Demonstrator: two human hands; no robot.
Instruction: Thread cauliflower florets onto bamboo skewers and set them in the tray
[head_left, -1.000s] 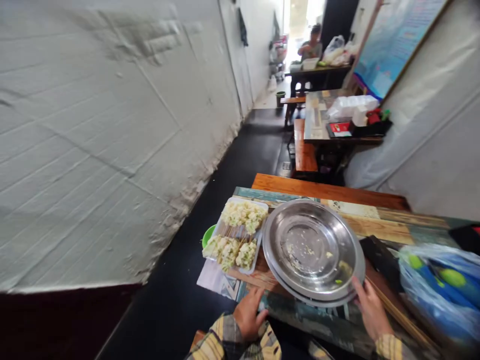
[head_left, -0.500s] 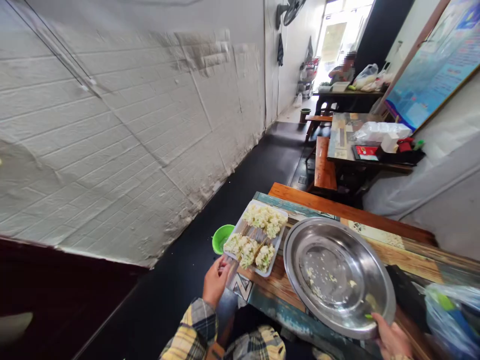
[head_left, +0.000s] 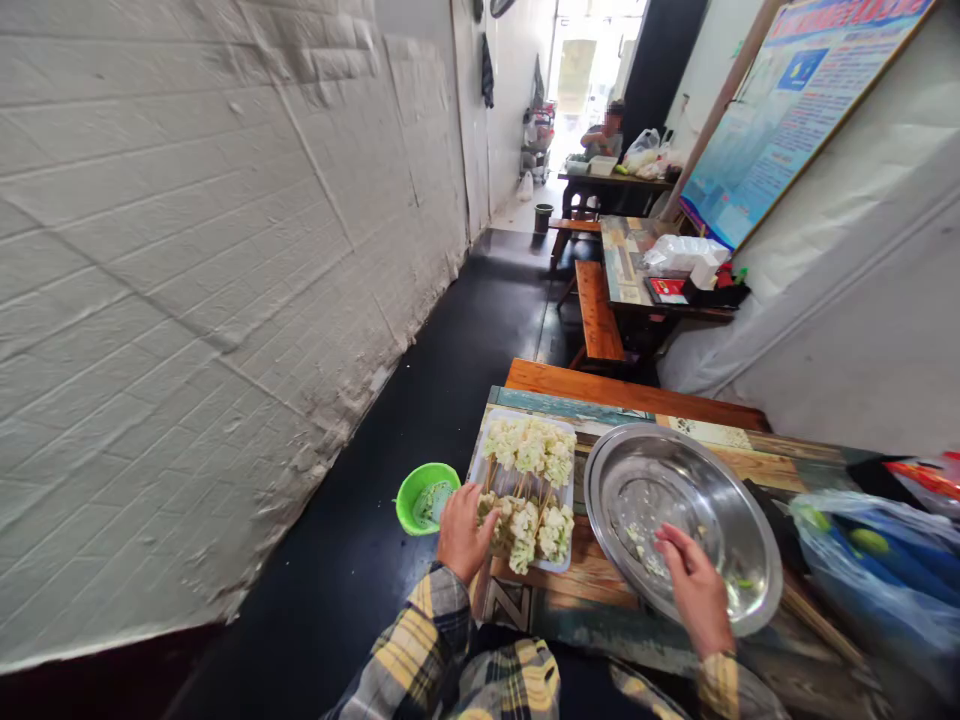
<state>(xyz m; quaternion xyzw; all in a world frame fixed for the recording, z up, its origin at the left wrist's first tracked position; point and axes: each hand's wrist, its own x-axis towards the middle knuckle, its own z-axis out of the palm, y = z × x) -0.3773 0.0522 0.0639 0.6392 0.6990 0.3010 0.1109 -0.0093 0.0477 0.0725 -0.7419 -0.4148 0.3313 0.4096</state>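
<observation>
Pale, knobbly cauliflower florets (head_left: 529, 447) on thin wooden sticks lie in two rows, far and near, on a translucent plastic tray (head_left: 480, 465) at the left end of the plank-patterned table (head_left: 765, 467). The left hand (head_left: 461, 535), fingers bent, is at the tray's near left edge, covering part of the rim; whether it grips anything cannot be told. To the right sits a shiny, round steel basin (head_left: 637, 455) with small scraps in it; the right hand (head_left: 697, 590) is over its near part, fingertips gathered, any pinched scrap too small to make out, and hides some of the bottom. A smooth green tub (head_left: 426, 498) shows at left, a crinkled plastic bag (head_left: 877, 570) at right; a wooden bench (head_left: 637, 395) runs along the table's far side.
</observation>
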